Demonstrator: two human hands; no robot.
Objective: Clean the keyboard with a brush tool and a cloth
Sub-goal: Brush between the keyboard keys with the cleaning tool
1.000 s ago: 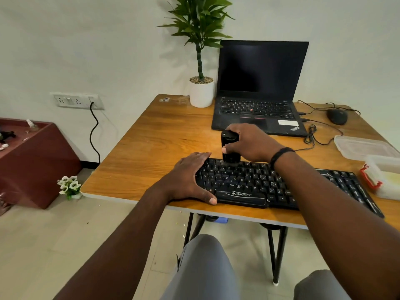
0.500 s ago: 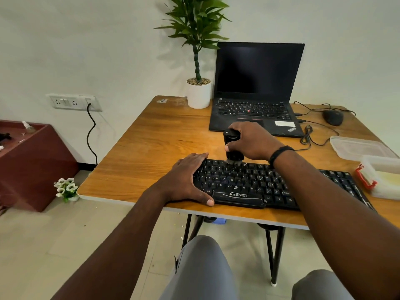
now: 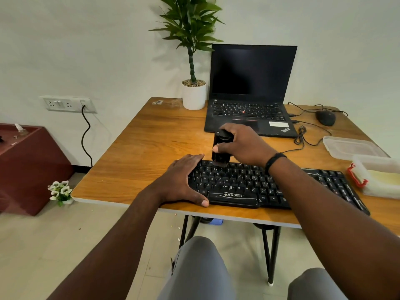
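A black Zebronics keyboard (image 3: 249, 187) lies along the front edge of the wooden table (image 3: 151, 152). My left hand (image 3: 184, 180) clasps the keyboard's left end, thumb on its front edge and fingers over the back corner. My right hand (image 3: 242, 144) holds a black brush tool (image 3: 220, 150) upright, its bristle end touching the top key row near the left. A yellow cloth (image 3: 383, 176) lies in a clear container with a red clip (image 3: 376, 178) at the right edge.
An open black laptop (image 3: 251, 92) stands behind the keyboard, with a potted plant (image 3: 193, 94) to its left. A mouse (image 3: 325, 118) and loose cables (image 3: 303, 135) lie at the back right. A clear lid (image 3: 350, 147) rests beside the container.
The brush tool in my right hand has shifted slightly left along the top key row. My left hand stays on the keyboard's left end. The camera view has drifted a little.
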